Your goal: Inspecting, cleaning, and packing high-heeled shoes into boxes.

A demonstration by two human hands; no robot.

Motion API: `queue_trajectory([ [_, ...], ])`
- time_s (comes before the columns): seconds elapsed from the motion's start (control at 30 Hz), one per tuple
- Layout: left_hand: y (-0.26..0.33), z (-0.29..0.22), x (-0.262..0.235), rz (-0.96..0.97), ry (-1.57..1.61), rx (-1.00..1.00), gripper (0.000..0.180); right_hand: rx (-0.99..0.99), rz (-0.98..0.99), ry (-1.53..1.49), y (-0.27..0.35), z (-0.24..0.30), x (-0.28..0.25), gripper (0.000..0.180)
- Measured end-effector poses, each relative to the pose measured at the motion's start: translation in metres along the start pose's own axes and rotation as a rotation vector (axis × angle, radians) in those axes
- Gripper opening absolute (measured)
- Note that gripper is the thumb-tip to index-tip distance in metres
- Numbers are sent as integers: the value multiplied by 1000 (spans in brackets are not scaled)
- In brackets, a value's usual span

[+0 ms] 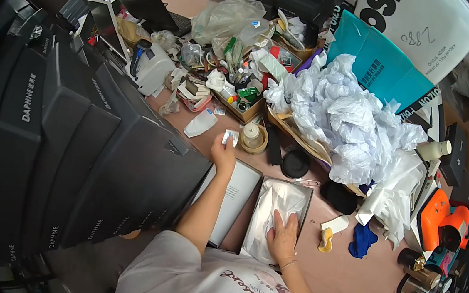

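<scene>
Item: small white packet (pixel 230 137), pale with blue marks, far side of the pink counter (pixel 341 279). Your left hand (pixel 223 156) is pinching it in a closed grip; its print is too small to make out. You are pressing your right hand (pixel 283 236) flat, fingers loose, on white tissue paper (pixel 274 208) inside an open box (pixel 308 193). The box lid (pixel 236 197) is lying between your arms. Stacked black boxes (pixel 96 158) are crowding the left; crumpled white paper (pixel 344 119) is heaping up on the right.

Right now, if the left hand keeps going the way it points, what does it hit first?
Probably the tape roll or the cluttered cardboard tray behind it; the left hand, holding a small white packet, points up-table toward them. Depth is unclear.
</scene>
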State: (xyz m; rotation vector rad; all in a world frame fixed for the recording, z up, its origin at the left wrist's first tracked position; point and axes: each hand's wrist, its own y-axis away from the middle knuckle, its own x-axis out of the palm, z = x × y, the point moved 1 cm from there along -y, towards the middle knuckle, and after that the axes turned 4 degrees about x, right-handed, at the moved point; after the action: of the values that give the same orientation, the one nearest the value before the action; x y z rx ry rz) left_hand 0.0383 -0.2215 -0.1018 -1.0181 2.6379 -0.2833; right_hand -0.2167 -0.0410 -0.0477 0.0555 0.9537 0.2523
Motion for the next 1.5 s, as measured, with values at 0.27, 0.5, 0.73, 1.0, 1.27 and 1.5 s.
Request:
queue_trajectory([
  [0.27,148,-86,-82,863,-31,-327,27,22,-228,-288,31,24,-35,51],
  [0.5,124,-82,-99,874,193,-750,23,319,-169,-502,105,-5,-32,64],
  [0.73,44,-43,-76,241,604,-850,44,406,-6,-343,135,-12,-8,52],
  [1.0,179,-33,-145,1115,-375,242,31,421,-4,-312,178,-35,14,41],
  [1.27,166,-120,-188,1003,-125,-18,21,324,-56,-320,178,-24,-29,70],
  [1.5,230,-202,-201,943,784,-908,38,357,-160,-830,141,1,-76,82],
])
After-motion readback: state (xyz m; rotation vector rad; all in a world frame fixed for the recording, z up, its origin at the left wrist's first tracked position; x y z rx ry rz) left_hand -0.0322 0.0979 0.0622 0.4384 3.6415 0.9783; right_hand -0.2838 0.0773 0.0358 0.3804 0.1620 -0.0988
